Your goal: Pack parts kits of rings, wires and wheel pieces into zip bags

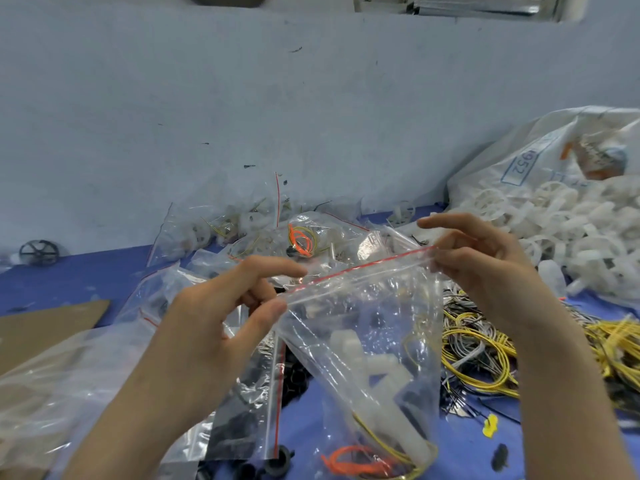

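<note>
Two pinches hold the zip bag, left hand and right hand at opposite ends of its red seal; the limp, slippery film probably handles best there.

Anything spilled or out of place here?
At right, white wheel pieces spill from the big sack onto the table. One black wheel lies alone by the wall, far left. The zip bag, pinched by left hand and right hand, looks intact.
</note>
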The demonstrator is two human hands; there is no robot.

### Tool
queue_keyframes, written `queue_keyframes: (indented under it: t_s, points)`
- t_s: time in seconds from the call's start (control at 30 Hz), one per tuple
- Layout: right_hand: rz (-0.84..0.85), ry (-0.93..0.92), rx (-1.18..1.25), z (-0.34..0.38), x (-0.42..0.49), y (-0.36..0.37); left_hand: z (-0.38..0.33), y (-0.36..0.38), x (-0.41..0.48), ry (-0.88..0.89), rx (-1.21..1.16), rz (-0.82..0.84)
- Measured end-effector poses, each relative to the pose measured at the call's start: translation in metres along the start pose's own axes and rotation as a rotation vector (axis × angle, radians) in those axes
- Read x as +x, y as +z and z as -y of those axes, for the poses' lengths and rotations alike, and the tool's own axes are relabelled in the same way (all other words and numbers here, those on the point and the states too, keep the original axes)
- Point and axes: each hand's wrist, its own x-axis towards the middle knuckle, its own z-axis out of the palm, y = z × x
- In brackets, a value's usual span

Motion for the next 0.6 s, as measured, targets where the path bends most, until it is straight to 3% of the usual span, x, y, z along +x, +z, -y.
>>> queue_keyframes:
  t_s: [0.13, 0.23, 0.37, 0.5, 0.6]
  points:
    - [-0.06, 0.028, 0.096, -0.002, 0.0, 0.009, 0.002, 0.001, -0.003, -0.001, -0.121, 0.069]
    - [-0.057, 0.086, -0.163, 0.005, -0.003, 0.015, 0.003, 0.003, -0.003, -0.007, -0.119, 0.06]
    - [0.115, 0.033, -0.595, 0.04, -0.008, 0.036, -0.003, 0.011, 0.002, 0.028, -0.066, 0.022]
    - [0.355, -0.027, -0.693, 0.055, -0.011, 0.072, -0.013, 0.019, 0.003, 0.092, -0.074, 0.014]
    - [0.408, 0.002, -0.697, 0.053, -0.01, 0.082, -0.015, 0.02, 0.002, 0.09, -0.091, 0.018]
